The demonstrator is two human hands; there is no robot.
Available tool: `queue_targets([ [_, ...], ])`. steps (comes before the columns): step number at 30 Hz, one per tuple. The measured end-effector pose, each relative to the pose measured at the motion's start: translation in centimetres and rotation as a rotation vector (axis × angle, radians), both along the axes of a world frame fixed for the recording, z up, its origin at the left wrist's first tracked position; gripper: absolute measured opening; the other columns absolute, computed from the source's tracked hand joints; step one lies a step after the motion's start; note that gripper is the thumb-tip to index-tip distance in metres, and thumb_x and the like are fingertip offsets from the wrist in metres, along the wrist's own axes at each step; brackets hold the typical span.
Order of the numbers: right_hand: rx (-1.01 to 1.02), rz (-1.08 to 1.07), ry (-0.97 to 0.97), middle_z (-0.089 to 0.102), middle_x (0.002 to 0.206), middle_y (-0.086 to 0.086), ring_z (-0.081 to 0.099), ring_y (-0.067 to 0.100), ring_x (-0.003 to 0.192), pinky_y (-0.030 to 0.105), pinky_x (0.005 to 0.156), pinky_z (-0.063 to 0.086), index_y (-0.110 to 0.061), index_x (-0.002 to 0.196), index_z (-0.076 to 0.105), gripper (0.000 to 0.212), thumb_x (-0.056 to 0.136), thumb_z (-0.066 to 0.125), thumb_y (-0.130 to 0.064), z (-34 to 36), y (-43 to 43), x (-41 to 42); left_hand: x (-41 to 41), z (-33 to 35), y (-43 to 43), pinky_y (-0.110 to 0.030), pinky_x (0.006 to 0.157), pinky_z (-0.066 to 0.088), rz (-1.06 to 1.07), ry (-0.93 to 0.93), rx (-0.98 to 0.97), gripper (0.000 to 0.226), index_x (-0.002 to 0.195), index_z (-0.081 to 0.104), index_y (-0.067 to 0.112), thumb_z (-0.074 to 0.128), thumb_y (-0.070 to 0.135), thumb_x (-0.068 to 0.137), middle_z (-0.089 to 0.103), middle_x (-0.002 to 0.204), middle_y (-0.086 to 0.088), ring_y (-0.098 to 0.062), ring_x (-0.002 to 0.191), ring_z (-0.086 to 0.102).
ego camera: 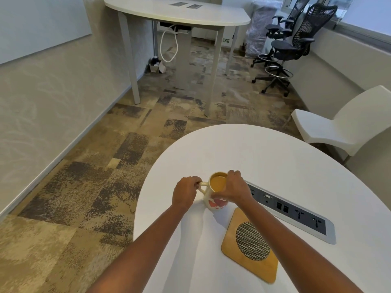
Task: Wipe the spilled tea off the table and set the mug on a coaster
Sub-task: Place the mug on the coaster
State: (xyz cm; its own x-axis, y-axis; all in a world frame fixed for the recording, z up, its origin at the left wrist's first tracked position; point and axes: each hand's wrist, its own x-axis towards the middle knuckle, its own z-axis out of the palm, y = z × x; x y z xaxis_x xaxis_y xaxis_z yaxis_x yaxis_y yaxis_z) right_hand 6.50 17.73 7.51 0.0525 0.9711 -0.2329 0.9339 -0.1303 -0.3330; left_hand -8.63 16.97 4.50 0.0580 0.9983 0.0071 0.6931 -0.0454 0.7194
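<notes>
A cream mug (216, 203) with red shapes on its side stands on the white table (264, 157), full of milky tea. My left hand (185, 192) pinches the mug's handle. My right hand (233, 188) wraps round the mug's right side near the rim. A square wooden coaster (232, 242) with a round woven patch in its middle lies on the table just right of and nearer than the mug, apart from it. No spilled tea or cloth shows on the tabletop.
A grey socket panel (296, 212) is set into the table right of the mug. The table's curved left edge is close to my left arm. A white chair (342, 123), black office chairs (294, 43) and a second table (177, 11) stand beyond.
</notes>
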Motion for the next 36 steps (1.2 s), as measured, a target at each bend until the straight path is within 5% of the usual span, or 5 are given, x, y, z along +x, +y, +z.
queue_targets([
  [23,-0.022,-0.204,-0.047,0.042,0.13,0.017,0.049,0.028,0.117,0.033,0.091,0.048,0.001,0.131,0.033,0.099,0.061,0.079,-0.052,1.4,-9.4,8.3,8.3,0.8,-5.0,-0.029,0.075,0.046,-0.296,0.018,-0.007,0.028,0.099,0.068,0.004,0.044,-0.003,0.086,0.072,0.095,-0.015,-0.027,0.089,0.064],
  [36,-0.002,-0.232,-0.051,0.043,0.125,0.014,0.052,0.026,0.111,0.033,0.085,0.051,-0.001,0.124,0.037,0.093,0.058,0.08,-0.051,0.1,-11.3,8.6,8.9,-0.5,-6.6,-0.028,0.079,0.048,-0.306,0.046,-0.02,0.028,0.108,0.066,0.006,0.046,-0.001,0.089,0.072,0.103,-0.013,-0.026,0.093,0.064],
])
